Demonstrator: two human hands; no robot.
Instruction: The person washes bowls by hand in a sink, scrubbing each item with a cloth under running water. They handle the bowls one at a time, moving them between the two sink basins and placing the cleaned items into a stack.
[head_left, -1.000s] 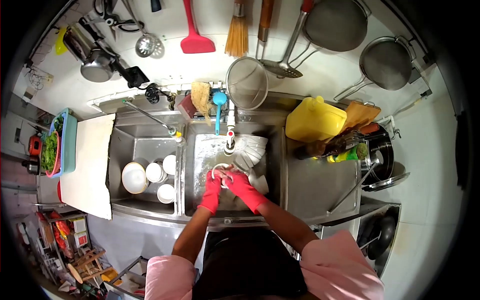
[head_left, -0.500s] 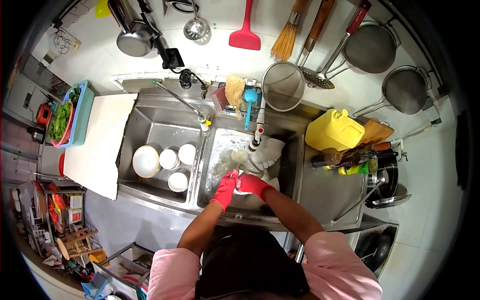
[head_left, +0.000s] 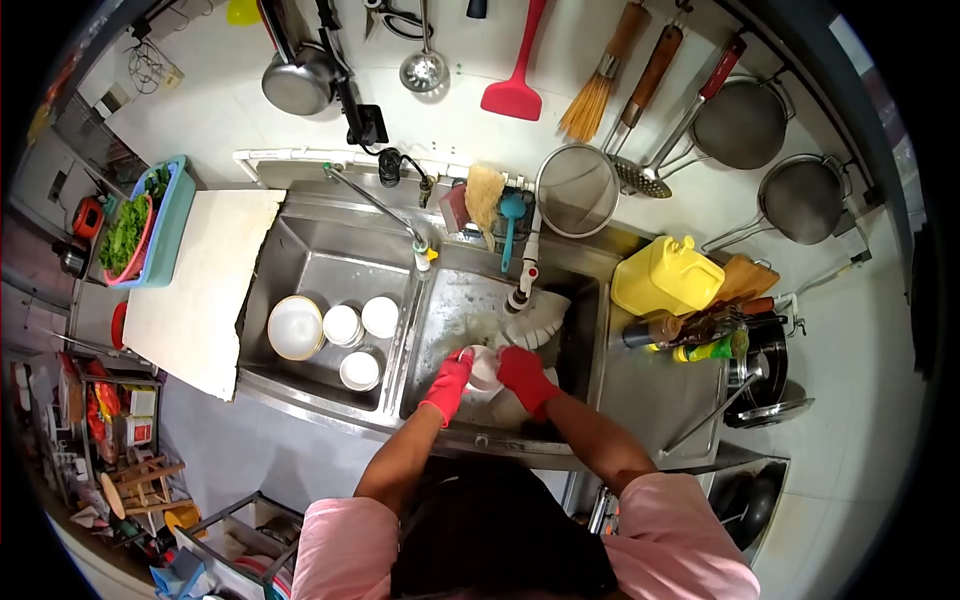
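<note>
Both my hands wear red rubber gloves and are over the right sink basin (head_left: 445, 295). A small white bowl (head_left: 485, 370) is between them. My left hand (head_left: 450, 382) grips its left side, the thumb at the rim. On the bowl's right side my right hand (head_left: 527, 380) is closed against it, its fingertips partly hidden. Behind my right hand a stack of white dishes (head_left: 540, 318) leans under the faucet (head_left: 522, 285). Another pale dish (head_left: 512, 408), partly covered by my right hand and wrist, lies lower in the basin.
The left basin holds a wide bowl (head_left: 296, 328) and several small white bowls (head_left: 360, 370). A second tap (head_left: 422, 255) stands at the divider. On the right are a yellow jug (head_left: 665, 277) and bottles (head_left: 715, 345). Strainers (head_left: 578, 190) hang behind; a white board (head_left: 195, 290) lies left.
My hands have moved apart, the right one shifting to the right, and the bowl between them now shows more fully. The camera's view has shifted slightly.
</note>
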